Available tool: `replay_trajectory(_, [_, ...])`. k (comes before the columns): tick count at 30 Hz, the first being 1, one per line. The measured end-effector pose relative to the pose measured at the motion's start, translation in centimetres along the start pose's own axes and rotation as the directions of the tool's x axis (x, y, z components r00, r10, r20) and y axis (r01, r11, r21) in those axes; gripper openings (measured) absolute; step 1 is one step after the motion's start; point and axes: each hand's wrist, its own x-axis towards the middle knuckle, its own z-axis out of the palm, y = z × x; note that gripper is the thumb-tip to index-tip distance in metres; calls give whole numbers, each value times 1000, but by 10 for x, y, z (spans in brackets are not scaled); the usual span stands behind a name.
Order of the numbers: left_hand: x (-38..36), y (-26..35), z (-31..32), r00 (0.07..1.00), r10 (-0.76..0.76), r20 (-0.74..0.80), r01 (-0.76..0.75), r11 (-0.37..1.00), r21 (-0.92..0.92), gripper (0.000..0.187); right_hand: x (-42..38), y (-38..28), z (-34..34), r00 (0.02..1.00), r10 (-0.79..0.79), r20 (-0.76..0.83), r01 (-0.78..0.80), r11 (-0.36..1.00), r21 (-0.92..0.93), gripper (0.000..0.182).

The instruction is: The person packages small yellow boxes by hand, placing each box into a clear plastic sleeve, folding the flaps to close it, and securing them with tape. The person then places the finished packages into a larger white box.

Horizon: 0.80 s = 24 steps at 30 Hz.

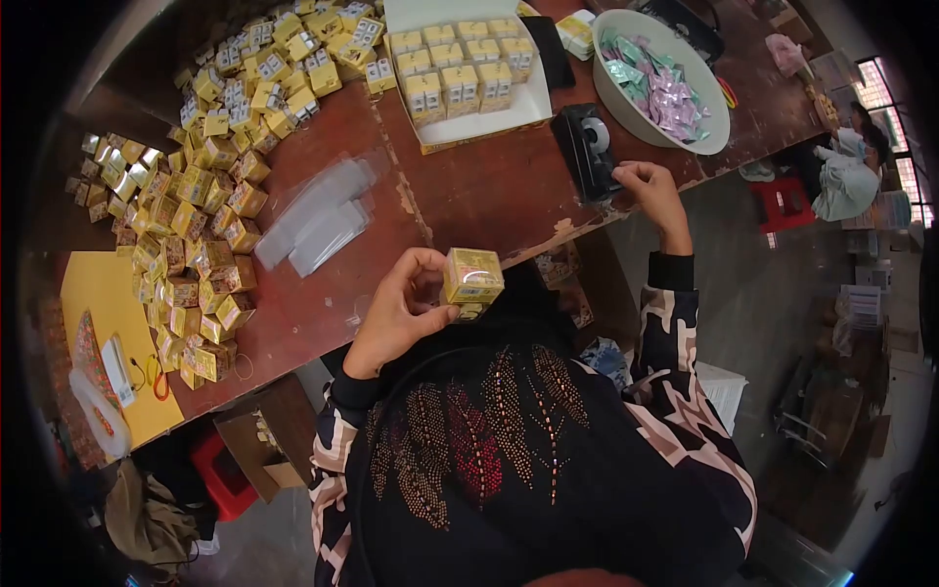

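My left hand (403, 311) holds a small yellow box (473, 277) between thumb and fingers, just off the table's front edge. My right hand (648, 196) is at the cutting end of a black tape dispenser (584, 155), thumb and forefinger pinched together; whatever is between them is too small to make out. Clear plastic sheets (328, 217) lie on the red-brown table (460, 194) to the left. Behind them, a white open carton (531, 98) holds rows of small yellow boxes.
Many yellow boxes (210, 215) are heaped along the left side. A pale bowl (717, 125) of green and pink packets stands at the back right. A yellow board (98, 293) lies at far left. Another person (849, 168) is at the far right, near a red stool (782, 203).
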Motion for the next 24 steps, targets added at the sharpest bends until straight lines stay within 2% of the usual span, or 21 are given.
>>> replay_trajectory(3, [-1, 0, -1, 1000, -8, -9, 8, 1000, 2, 47, -1, 0, 1, 998, 28, 53, -31, 997, 66, 22])
replay_trajectory(6, [-2, 0, 0, 1000, -8, -19, 7, 999, -41, 47, -3, -1, 4, 997, -70, 36, 64, 987, 146, 20])
replay_trajectory(8, [-2, 1, -1, 1000, -6, -29, 5, 999, -50, 47, -10, -2, 8, 993, -92, -69, 105, 968, 229, 17])
replay_trajectory(9, [-3, 1, -1, 999, -10, -35, 8, 998, -58, 47, -15, -7, 9, 994, -91, -67, 104, 968, 230, 17])
replay_trajectory(11, [-3, 0, -2, 999, -20, -38, 18, 998, -55, 47, -28, -17, 10, 978, -62, -198, 129, 928, 348, 14])
replay_trajectory(12, [-2, 0, -3, 999, -24, -37, 22, 999, -49, 47, -35, -15, 13, 977, -57, -204, 127, 928, 350, 14])
replay_trajectory(14, [0, -3, -2, 999, 13, -31, -14, 998, -58, 47, -44, -9, 18, 985, 33, -171, 27, 942, 333, 12])
replay_trajectory(18, [1, -3, 1, 998, 48, -30, -52, 986, -158, 45, -45, 24, 32, 986, 45, -163, 21, 924, 382, 12])
replay_trajectory(21, [1, -1, 3, 998, 38, -46, -48, 972, -229, 44, -44, 32, 41, 979, 45, -201, 56, 882, 468, 13])
replay_trajectory(23, [2, -1, 5, 996, 69, -60, -83, 958, -274, 45, -41, 35, 44, 953, -83, -290, 195, 903, 383, 14])
replay_trajectory(24, [3, -1, 6, 992, 99, -78, -119, 941, -316, 45, -41, 37, 43, 954, -86, -286, 196, 903, 383, 14])
